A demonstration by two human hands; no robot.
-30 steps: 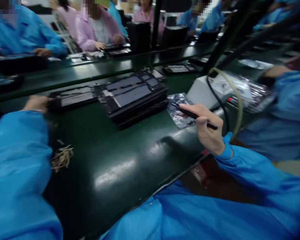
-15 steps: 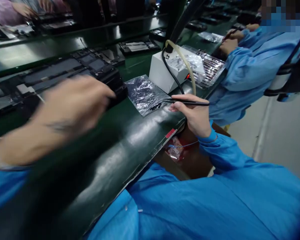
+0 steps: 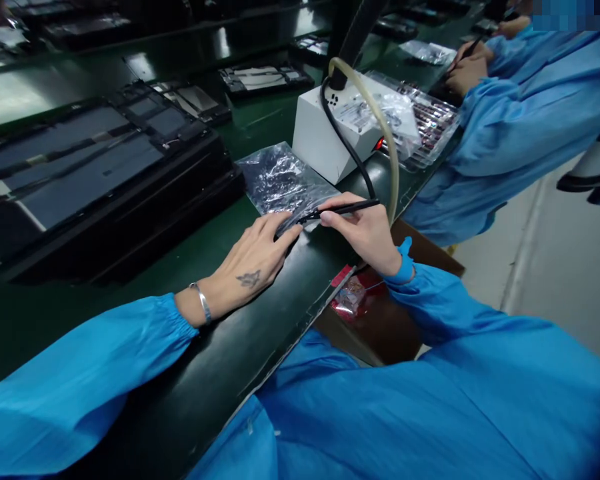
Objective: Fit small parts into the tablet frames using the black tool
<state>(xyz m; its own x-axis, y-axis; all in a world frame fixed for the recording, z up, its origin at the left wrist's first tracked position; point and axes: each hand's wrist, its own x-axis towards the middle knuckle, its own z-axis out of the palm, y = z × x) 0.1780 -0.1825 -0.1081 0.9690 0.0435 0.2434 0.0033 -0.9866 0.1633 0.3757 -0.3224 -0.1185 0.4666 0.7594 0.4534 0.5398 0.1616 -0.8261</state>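
A clear plastic bag [image 3: 275, 175] with small dark pieces inside lies on the green bench. At its near edge, my left hand [image 3: 253, 261] has the bag's border pinched between thumb and fingers. Black tweezers [image 3: 353, 207] are gripped in my right hand [image 3: 367, 230], their tips pointing left over the same edge, close to my left fingertips. What sits between the tips is too small to make out.
Left of the bag stands a stack of black trays with dark grey panels [image 3: 105, 180]. A white box [image 3: 320, 133] with a hose and cable is behind my right hand. A clear tray of small parts [image 3: 430, 127] sits near a co-worker's sleeve [image 3: 510, 127]. The bench edge [image 3: 300, 320] runs diagonally.
My left hand has come from over the black stack, right and down to the bag's edge, and pinches it. The tweezers in my right hand have shifted slightly left.
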